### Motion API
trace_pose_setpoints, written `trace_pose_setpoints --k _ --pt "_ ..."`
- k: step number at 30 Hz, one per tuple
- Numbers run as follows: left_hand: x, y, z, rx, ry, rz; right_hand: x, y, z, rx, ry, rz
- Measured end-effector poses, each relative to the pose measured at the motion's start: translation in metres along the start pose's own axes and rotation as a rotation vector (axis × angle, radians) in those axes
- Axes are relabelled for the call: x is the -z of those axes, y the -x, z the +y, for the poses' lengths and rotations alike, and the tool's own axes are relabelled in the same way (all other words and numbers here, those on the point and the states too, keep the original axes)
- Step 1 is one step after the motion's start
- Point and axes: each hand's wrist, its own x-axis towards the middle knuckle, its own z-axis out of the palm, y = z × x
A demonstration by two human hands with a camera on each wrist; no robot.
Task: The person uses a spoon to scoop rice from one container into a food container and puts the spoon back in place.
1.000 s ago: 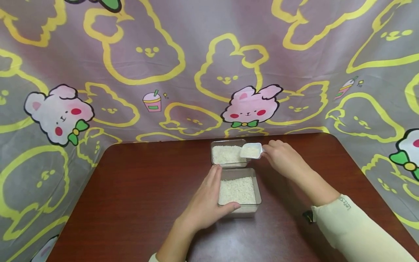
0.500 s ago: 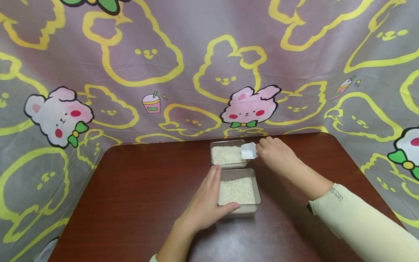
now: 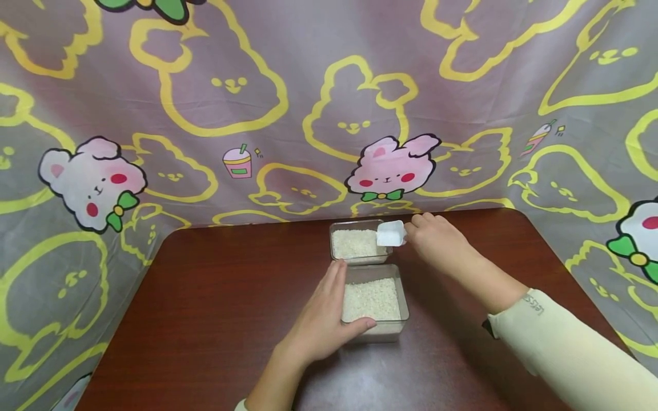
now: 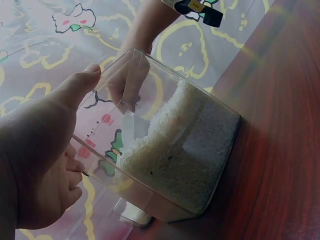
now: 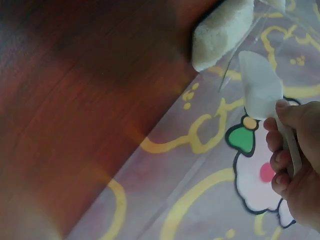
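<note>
In the head view my left hand (image 3: 324,319) holds the corner of the nearer clear container (image 3: 377,332), fingers along its left side and thumb over the front rim. The left wrist view shows rice (image 4: 165,155) heaped unevenly inside it. My right hand (image 3: 439,240) grips a white scoop (image 3: 390,233) by its handle, over the right end of the smaller, farther clear container (image 3: 366,260). That one also contains rice (image 3: 354,242). The scoop's bowl looks bare of rice. Thumb and curled fingers wrap the scoop's handle (image 5: 290,150) in the right wrist view.
Both containers stand one behind the other on a dark red-brown table (image 3: 221,308). A patterned cloth (image 3: 288,103) hangs along the table's back and sides, close behind the farther container.
The scoop held rice, tipped over the right end of the farther container, and now looks emptied and turned back a little. My left hand has stayed on the nearer container.
</note>
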Motion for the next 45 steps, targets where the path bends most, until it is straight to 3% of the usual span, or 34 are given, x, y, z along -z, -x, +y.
trace_pose_setpoints --k 12,19,24,30,37,45 --pt "0.000 0.001 0.001 0.004 0.007 -0.005 -0.010 0.018 0.007 -0.295 -0.381 -0.080" --pt "0.000 0.001 0.000 0.017 0.009 -0.018 0.012 0.028 0.005 -0.365 -0.488 -0.058" --pt "0.000 0.001 0.000 0.011 0.007 -0.011 0.042 0.035 -0.004 -0.303 -0.509 -0.007" --pt "-0.001 0.001 -0.002 0.000 0.001 0.000 0.070 0.043 -0.023 -0.132 -0.437 -0.001" --pt "-0.002 0.001 -0.002 0.010 0.008 0.005 0.080 0.040 -0.045 0.043 -0.312 0.000" --pt "-0.001 0.000 0.001 0.007 -0.019 -0.007 0.077 0.025 -0.063 0.202 -0.112 -0.073"
